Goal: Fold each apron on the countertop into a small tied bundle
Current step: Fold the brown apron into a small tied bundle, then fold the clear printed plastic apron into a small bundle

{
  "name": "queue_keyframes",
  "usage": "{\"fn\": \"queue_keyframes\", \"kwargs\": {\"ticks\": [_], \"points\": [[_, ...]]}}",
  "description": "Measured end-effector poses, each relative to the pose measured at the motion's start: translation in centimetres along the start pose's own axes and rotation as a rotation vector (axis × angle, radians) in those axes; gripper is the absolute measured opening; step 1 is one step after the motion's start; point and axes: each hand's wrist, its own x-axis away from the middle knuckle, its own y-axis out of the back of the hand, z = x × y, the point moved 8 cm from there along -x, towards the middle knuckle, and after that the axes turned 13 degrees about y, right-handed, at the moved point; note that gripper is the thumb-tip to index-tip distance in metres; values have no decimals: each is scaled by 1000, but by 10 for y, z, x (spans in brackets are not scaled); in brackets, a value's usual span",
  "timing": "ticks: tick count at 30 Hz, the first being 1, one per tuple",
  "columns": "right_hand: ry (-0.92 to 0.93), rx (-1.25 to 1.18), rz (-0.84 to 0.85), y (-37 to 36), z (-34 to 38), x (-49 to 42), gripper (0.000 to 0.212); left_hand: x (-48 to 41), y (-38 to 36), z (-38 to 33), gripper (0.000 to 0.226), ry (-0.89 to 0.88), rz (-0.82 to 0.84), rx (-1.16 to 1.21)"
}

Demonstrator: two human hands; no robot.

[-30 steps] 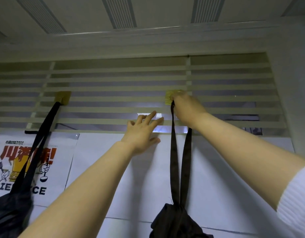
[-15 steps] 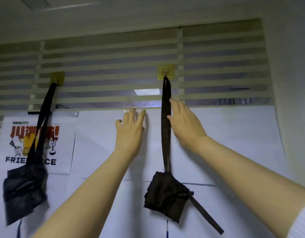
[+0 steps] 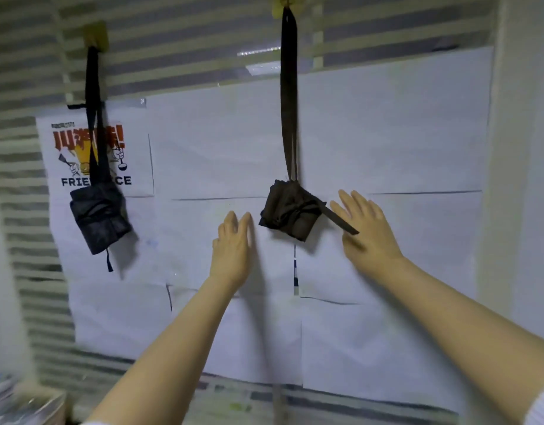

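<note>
Both hands are raised in front of a wall covered with white paper sheets (image 3: pixel 387 133). The left hand (image 3: pixel 232 250) is flat and empty, its fingers (image 3: pixel 245 223) straight and close together, pointing up. The right hand (image 3: pixel 367 231) is also empty, with the fingers (image 3: pixel 349 199) spread a little apart and holding nothing.

Between the two hands, slightly above them, hangs a dark bundle (image 3: pixel 290 211), an apron folded small and tied. It is near the left fingertips but not touching them. A loose strap end (image 3: pixel 339 222) comes out of the bundle to the right and passes in front of the right hand; I cannot tell if it touches the hand. From the top of the bundle a long strap (image 3: pixel 288 96) goes straight up to a yellow hook (image 3: pixel 287 4), well above both hands.

Far to the left of the left hand, a second bundle (image 3: pixel 99 216) hangs by its own strap (image 3: pixel 93 118) from another hook (image 3: pixel 96 33). It partly covers a poster (image 3: pixel 123 161) with red characters and black letters.
</note>
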Motion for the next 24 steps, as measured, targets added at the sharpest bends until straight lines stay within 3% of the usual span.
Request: {"fn": "queue_keyframes", "kwargs": {"ticks": [4, 8, 10, 12, 15, 18, 24], "points": [[-122, -154, -60, -9, 8, 58, 41, 54, -30, 9, 51, 53, 101, -64], [-168, -317, -34, -24, 34, 136, 39, 139, -70, 28, 38, 63, 196, -188], [-173, -381, 33, -40, 55, 181, 35, 188, -94, 40, 33, 81, 321, -272], [-207, -475, 160, -61, 79, 229, 31, 237, -116, 51, 29, 114, 470, -314], [-268, -583, 527, -97, 121, 309, 31, 320, -146, 67, 28, 177, 703, -362], [-146, -665, 836, -111, 170, 375, 34, 398, -167, 81, 32, 233, 927, -441], [9, -932, 1087, -100, 252, 462, 48, 520, -181, 101, 58, 365, 1262, -475]]}}
